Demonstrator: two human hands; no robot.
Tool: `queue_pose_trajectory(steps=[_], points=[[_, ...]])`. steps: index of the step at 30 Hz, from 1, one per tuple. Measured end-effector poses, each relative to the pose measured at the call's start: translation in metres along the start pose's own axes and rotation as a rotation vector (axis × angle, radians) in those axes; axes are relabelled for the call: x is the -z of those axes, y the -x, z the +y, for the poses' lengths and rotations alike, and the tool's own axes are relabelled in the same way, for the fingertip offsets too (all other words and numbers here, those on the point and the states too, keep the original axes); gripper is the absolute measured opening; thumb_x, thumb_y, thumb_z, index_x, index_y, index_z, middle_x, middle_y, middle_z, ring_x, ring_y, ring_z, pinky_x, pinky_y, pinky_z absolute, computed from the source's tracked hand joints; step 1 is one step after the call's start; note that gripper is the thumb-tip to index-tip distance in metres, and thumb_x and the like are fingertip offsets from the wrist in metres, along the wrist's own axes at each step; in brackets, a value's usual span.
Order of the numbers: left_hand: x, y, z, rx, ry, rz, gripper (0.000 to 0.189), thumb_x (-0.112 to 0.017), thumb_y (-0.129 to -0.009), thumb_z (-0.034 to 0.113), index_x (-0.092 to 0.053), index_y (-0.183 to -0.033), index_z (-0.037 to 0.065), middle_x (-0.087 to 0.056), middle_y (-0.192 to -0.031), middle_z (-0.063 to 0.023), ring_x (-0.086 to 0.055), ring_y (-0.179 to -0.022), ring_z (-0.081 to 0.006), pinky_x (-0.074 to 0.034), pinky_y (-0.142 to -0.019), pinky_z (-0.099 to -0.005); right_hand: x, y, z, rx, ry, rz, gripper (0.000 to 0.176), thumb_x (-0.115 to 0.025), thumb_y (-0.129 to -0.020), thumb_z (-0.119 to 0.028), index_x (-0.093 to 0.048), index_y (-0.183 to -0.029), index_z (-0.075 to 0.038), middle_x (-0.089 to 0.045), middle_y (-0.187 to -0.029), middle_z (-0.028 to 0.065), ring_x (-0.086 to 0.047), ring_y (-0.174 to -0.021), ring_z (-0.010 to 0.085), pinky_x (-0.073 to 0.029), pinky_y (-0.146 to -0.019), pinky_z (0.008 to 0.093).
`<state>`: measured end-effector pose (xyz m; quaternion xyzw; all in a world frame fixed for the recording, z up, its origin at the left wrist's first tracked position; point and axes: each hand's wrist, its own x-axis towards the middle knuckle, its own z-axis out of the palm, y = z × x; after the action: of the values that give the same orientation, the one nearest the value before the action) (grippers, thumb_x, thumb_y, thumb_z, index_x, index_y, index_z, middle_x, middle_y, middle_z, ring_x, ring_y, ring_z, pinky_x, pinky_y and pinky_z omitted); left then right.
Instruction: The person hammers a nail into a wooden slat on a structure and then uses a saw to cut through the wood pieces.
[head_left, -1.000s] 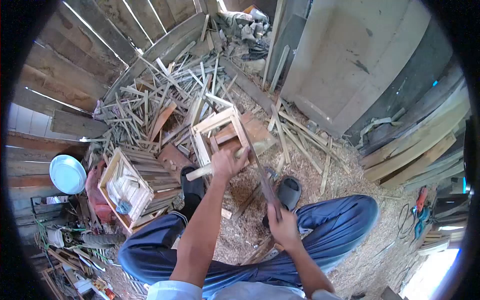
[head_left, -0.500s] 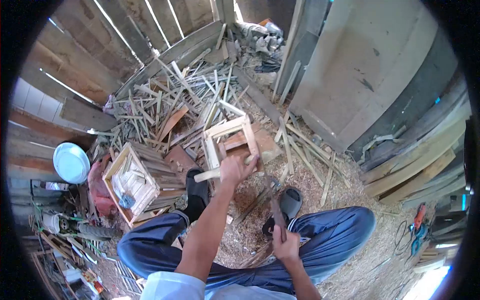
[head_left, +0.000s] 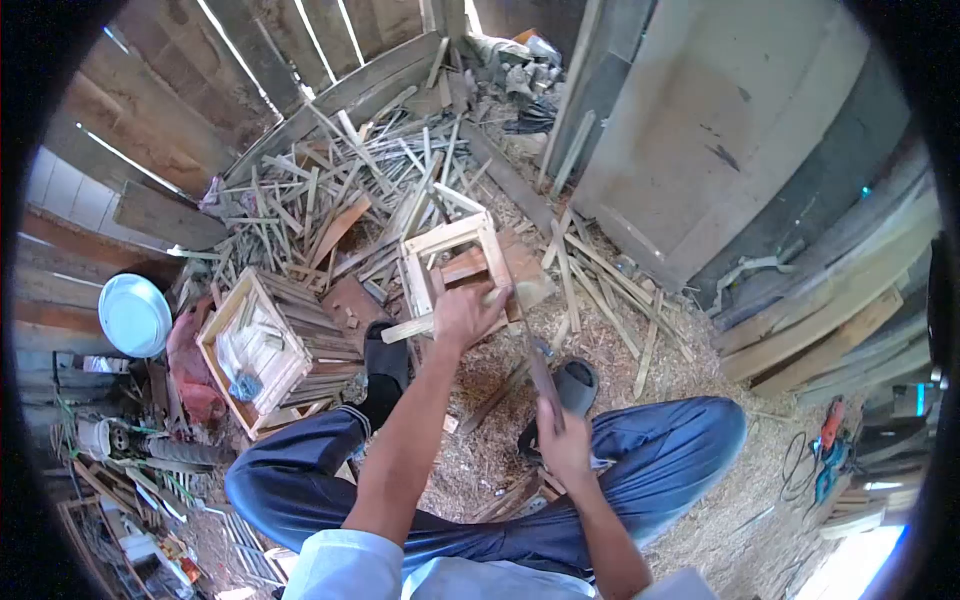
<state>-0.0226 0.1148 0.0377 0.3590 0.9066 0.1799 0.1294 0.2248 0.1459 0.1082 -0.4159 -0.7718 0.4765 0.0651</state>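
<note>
My left hand (head_left: 468, 316) is closed around a pale wooden strip (head_left: 408, 328), pressing it against the near side of a square wooden frame (head_left: 448, 238). The strip's left end juts out past the frame. My right hand (head_left: 566, 440) grips the handle of a handsaw (head_left: 541, 378), whose narrow blade points away from me. The blade's far end meets the right end of the strip beside my left fingers. Its teeth are too blurred to make out. A reddish-brown board (head_left: 466, 264) shows inside the frame.
A slatted wooden crate (head_left: 290, 350) holding plastic and wood scraps stands left. Behind the frame lies a heap of wood offcuts (head_left: 330, 190). A light-blue basin (head_left: 135, 315) leans at the left. Long planks (head_left: 830, 320) and a red-and-blue power tool (head_left: 829, 455) lie at the right.
My right hand has pushed the handsaw forward, away from my body. My left hand still holds the strip on the frame, and the whole view has shifted slightly.
</note>
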Motion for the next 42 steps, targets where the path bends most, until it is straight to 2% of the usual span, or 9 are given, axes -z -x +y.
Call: queue_pose_trajectory(steps=[1,5,9,17,23,30,36,39,42], points=[[0.002,-0.003,0.002,0.005,-0.029,0.022,0.056,-0.047,-0.091,0.060,-0.073,-0.102,0.012,-0.069,-0.077,-0.0208,-0.068,-0.074,-0.0358,-0.055,-0.071,-0.0445,-0.014,-0.029,-0.001,0.103,-0.071,0.087,0.043,-0.058,-0.094,-0.034,-0.061,-0.068,0.001,-0.054,-0.061,0.0247,-0.059,-0.060,0.0447,-0.043,-0.051,0.0464],[0.014,0.000,-0.003,-0.129,-0.068,-0.054,0.056,-0.045,-0.092,0.060,-0.072,-0.103,0.013,-0.070,-0.079,-0.0199,-0.069,-0.075,-0.0347,-0.054,-0.072,-0.0458,-0.019,-0.056,-0.018,0.097,-0.001,0.078,0.041,-0.058,-0.094,-0.034,-0.063,-0.071,0.000,-0.055,-0.063,0.0257,-0.059,-0.060,0.0446,-0.044,-0.052,0.0469],[0.009,-0.006,0.000,-0.050,-0.096,-0.040,0.053,-0.043,-0.093,0.060,-0.071,-0.108,0.018,-0.070,-0.080,-0.0177,-0.069,-0.076,-0.0343,-0.055,-0.073,-0.0458,0.008,0.037,0.005,0.090,-0.037,0.101,0.041,-0.058,-0.094,-0.033,-0.064,-0.069,0.000,-0.055,-0.058,0.0229,-0.061,-0.057,0.0411,-0.046,-0.050,0.0449],[0.007,-0.006,-0.005,-0.054,-0.037,-0.042,0.057,-0.045,-0.092,0.061,-0.073,-0.105,0.013,-0.071,-0.084,-0.0184,-0.069,-0.081,-0.0344,-0.054,-0.076,-0.0428,-0.023,-0.058,-0.015,0.166,0.037,0.140,0.046,-0.056,-0.094,-0.039,-0.064,-0.071,0.001,-0.057,-0.060,0.0238,-0.061,-0.061,0.0432,-0.046,-0.052,0.0449],[-0.005,-0.007,-0.012,-0.148,-0.119,0.077,0.060,-0.039,-0.094,0.060,-0.074,-0.103,0.012,-0.069,-0.074,-0.0196,-0.069,-0.075,-0.0336,-0.031,-0.105,-0.0471,-0.006,0.017,0.014,0.144,-0.097,0.150,0.045,-0.054,-0.095,-0.038,-0.065,-0.073,0.000,-0.057,-0.059,0.0228,-0.061,-0.059,0.0425,-0.046,-0.052,0.0452],[-0.003,-0.008,-0.016,-0.097,-0.123,-0.057,0.054,-0.042,-0.093,0.061,-0.072,-0.104,0.018,-0.070,-0.075,-0.0169,-0.069,-0.073,-0.0338,-0.055,-0.068,-0.0445,-0.035,-0.060,-0.011,0.192,-0.115,0.176,0.042,-0.058,-0.094,-0.035,-0.065,-0.075,0.001,-0.054,-0.059,0.0238,-0.058,-0.056,0.0414,-0.045,-0.051,0.0437],[-0.008,0.004,-0.016,-0.230,-0.101,-0.078,0.039,-0.054,-0.088,0.054,-0.072,-0.104,0.022,-0.068,-0.072,-0.0173,-0.067,-0.070,-0.0363,-0.054,-0.064,-0.0453,-0.043,-0.018,-0.013,0.050,-0.182,0.080,0.046,-0.056,-0.094,-0.039,-0.066,-0.074,0.002,-0.058,-0.062,0.0253,-0.062,-0.062,0.0439,-0.048,-0.057,0.0487],[-0.005,-0.003,-0.017,-0.184,-0.119,-0.116,0.047,-0.050,-0.089,0.057,-0.074,-0.091,0.017,-0.069,-0.076,-0.0178,-0.068,-0.072,-0.0338,-0.054,-0.065,-0.0455,-0.060,-0.029,-0.003,0.102,-0.037,0.127,0.046,-0.057,-0.093,-0.039,-0.066,-0.070,0.000,-0.057,-0.058,0.0251,-0.062,-0.058,0.0429,-0.048,-0.054,0.0482],[-0.004,0.001,-0.023,-0.299,-0.030,-0.016,0.046,-0.054,-0.087,0.054,-0.071,-0.100,0.013,-0.070,-0.090,-0.0163,-0.068,-0.075,-0.0351,-0.055,-0.068,-0.0458,-0.063,-0.037,0.008,0.260,-0.022,0.224,0.044,-0.058,-0.094,-0.033,-0.062,-0.066,0.001,-0.053,-0.055,0.0236,-0.059,-0.055,0.0423,-0.043,-0.047,0.0461]])
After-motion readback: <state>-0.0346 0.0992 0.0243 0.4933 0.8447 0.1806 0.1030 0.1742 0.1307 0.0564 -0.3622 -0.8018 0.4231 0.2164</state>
